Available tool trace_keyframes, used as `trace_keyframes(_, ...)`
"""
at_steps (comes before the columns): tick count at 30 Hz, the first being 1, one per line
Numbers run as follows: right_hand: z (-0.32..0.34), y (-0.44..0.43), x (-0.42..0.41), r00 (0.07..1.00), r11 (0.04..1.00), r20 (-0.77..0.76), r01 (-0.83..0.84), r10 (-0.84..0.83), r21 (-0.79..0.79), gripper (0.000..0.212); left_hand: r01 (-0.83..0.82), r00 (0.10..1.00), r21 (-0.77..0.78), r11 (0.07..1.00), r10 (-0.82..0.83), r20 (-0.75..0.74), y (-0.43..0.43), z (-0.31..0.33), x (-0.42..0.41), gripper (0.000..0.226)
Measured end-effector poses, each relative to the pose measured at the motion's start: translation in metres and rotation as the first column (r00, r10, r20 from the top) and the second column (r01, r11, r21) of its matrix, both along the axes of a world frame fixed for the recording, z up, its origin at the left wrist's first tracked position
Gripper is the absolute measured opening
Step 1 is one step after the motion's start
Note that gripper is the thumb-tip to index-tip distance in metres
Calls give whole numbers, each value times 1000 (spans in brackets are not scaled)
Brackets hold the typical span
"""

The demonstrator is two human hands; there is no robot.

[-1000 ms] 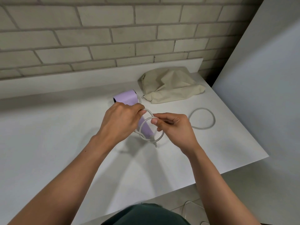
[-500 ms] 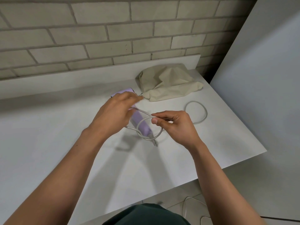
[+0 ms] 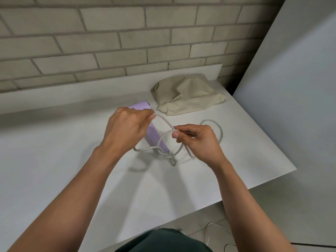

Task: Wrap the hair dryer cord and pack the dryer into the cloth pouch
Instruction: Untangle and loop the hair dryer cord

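Nearest, below both forearms, a dark green garment (image 3: 163, 240) shows past the front edge of the white table (image 3: 54, 179). The right hand (image 3: 196, 140) pinches the pale cord (image 3: 164, 122) between thumb and forefinger, a loop curving below its thumb and another lying just beyond its knuckles. The left hand (image 3: 127, 128), fingers curled, pinches the same cord farther along. It covers part of the lilac hair dryer (image 3: 154, 137), which runs between the hands. The beige cloth pouch (image 3: 187, 95) slumps beyond both hands, before the brick wall (image 3: 109, 42).
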State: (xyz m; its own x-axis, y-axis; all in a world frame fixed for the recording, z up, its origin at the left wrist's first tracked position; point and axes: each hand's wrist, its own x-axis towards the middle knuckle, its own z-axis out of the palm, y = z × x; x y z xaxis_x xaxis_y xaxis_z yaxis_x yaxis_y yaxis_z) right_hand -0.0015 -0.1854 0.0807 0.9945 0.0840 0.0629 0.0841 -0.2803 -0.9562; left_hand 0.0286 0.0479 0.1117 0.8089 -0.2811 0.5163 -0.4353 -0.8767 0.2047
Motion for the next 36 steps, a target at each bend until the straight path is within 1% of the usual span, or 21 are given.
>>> trace_keyframes(2,-2,-2,0,1000,1000,-11,-5,5,-10,13,-99,994,-80,992,95,-46,4,3,-1,35)
trace_keyframes(3,-2,-2,1,1000,1000,-9,-6,6,-22,13,-128,988,-90,988,119,-93,5,5,-1,33)
trace_keyframes(6,-5,-1,3,1000,997,16,1,0,-74,14,-155,954,-39,987,139,-266,5,5,1,26)
trace_keyframes(7,-6,-2,4,1000,996,22,1,1,-91,14,-140,947,-31,990,125,-294,4,6,1,21)
trace_keyframes(8,-6,-2,4,1000,994,24,1,2,-108,15,-99,952,-38,994,84,-295,4,6,1,19)
trace_keyframes(9,-6,-3,4,1000,992,27,0,4,-126,15,-35,966,-38,999,24,-259,3,7,0,24)
trace_keyframes(11,-4,-2,4,999,989,35,-5,10,-150,17,148,974,22,989,-142,-179,-1,11,-2,39)
trace_keyframes(13,-1,-1,4,998,986,53,-18,27,-166,19,300,948,109,948,-282,-149,-9,13,-2,32)
trace_keyframes(14,0,0,5,997,984,68,-28,40,-173,18,342,936,161,926,-322,-140,-13,13,-2,29)
trace_keyframes(16,0,2,5,993,980,98,-44,64,-195,18,368,929,232,900,-349,-122,-18,11,-1,36)
trace_keyframes(19,0,1,6,992,983,112,-36,56,-178,18,277,961,271,922,-266,-76,-20,9,0,41)
trace_keyframes(22,-2,-2,7,997,993,73,-18,27,-117,15,164,985,230,959,-171,10,-19,3,0,36)
trace_keyframes(24,-4,-4,7,1000,997,25,-14,16,-70,13,72,992,149,986,-86,87,-15,4,1,32)
trace_keyframes(26,-5,-5,7,1000,999,-4,-9,9,-36,13,-31,993,5,999,30,110,-9,7,-1,23)
trace_keyframes(28,-3,-4,9,1000,1000,-8,-18,18,-7,14,-132,989,-86,988,137,58,-3,6,-3,25)
trace_keyframes(30,-1,-3,12,999,999,12,-29,29,-32,14,-187,981,-67,980,182,-72,2,2,-2,31)
trace_keyframes(31,0,-3,13,999,998,21,-34,36,-53,14,-192,971,-45,980,183,-154,5,1,-1,30)
trace_keyframes(33,0,-2,14,998,995,28,-47,49,-85,16,-155,944,20,988,154,-290,12,-1,2,23)
trace_keyframes(34,0,-2,14,998,993,32,-53,57,-101,16,-110,939,57,992,123,-323,14,-1,3,21)
trace_keyframes(35,0,-1,13,997,991,41,-61,66,-119,16,-44,944,79,996,67,-323,15,-1,3,23)
trace_keyframes(36,1,0,13,996,989,51,-68,75,-134,16,41,955,81,996,-16,-295,13,0,2,31)
